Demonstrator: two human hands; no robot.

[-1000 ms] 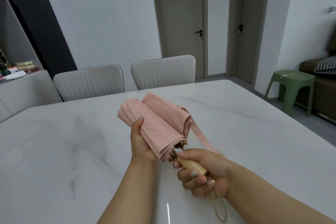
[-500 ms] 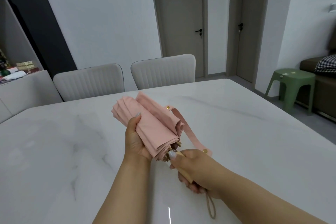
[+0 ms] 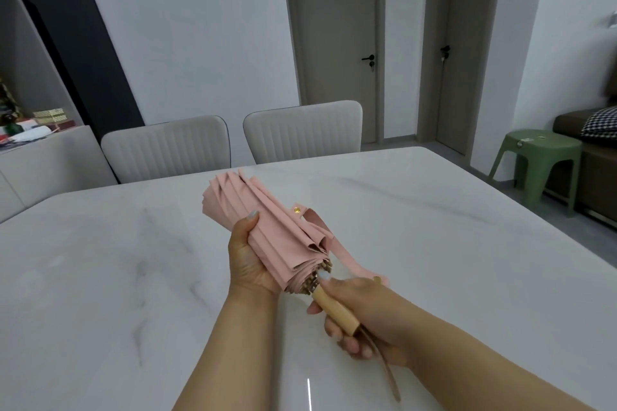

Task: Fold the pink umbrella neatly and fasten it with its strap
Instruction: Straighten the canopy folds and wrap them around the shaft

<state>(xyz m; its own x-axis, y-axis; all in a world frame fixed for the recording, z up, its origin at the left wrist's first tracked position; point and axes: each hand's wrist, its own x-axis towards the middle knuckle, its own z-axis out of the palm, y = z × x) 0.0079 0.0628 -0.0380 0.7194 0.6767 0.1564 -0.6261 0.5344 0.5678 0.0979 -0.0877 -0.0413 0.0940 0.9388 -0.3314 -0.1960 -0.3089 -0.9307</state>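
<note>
The pink umbrella (image 3: pixel 267 227) is collapsed, its canopy gathered into pleats, and held above the white marble table (image 3: pixel 434 243). My left hand (image 3: pixel 248 260) grips the canopy from below, thumb on top. My right hand (image 3: pixel 364 314) grips the wooden handle (image 3: pixel 335 309), thumb near the rib tips. The pink strap (image 3: pixel 340 253) hangs loose on the right side of the canopy, with a gold snap (image 3: pixel 296 209) showing at its base. The strap's far end is hidden behind my right hand. A cord loop (image 3: pixel 389 374) dangles from the handle's end.
Two pale padded chairs (image 3: pixel 300 130) stand at the table's far edge. A green stool (image 3: pixel 537 160) and a dark sofa (image 3: pixel 587 170) are on the right. A sideboard with books (image 3: pixel 43 130) is at the left. Two closed doors are behind.
The umbrella has been rotated in my hands, so the snap and strap base now face up. My right hand re-gripped the handle and the canopy pleats look tighter.
</note>
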